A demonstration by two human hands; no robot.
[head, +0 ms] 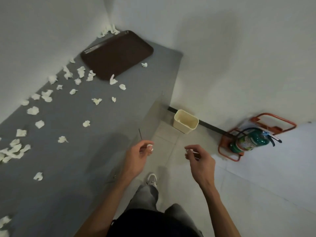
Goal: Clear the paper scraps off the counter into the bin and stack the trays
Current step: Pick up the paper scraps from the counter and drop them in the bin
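The counter [71, 168] carries most of the mess. Loose scraps [39, 124] run along its wall side and out toward the middle, so a careless sweep of your arm could knock some over the open edge onto the floor [256, 194].

The tray [116, 53] lies flat at the far end. One scrap leans on its near rim and a heap sits in the corner behind it. Lift it too soon and you could flick those about. Only one tray shows, and you cannot tell from here whether another lies under it.

The bin [183, 127] stands on the floor past the counter's end, by the wall, well ahead of your hands. Its mouth is small and paper drifts, so a toss from here would likely land on the tiles.

Your left hand [136, 156] pinches a small scrap [150, 146] in curled fingertips. Your right hand [200, 159] pinches another [189, 150] the same way. Both grips are light and hang over bare floor, so a loosened finger drops the paper short.
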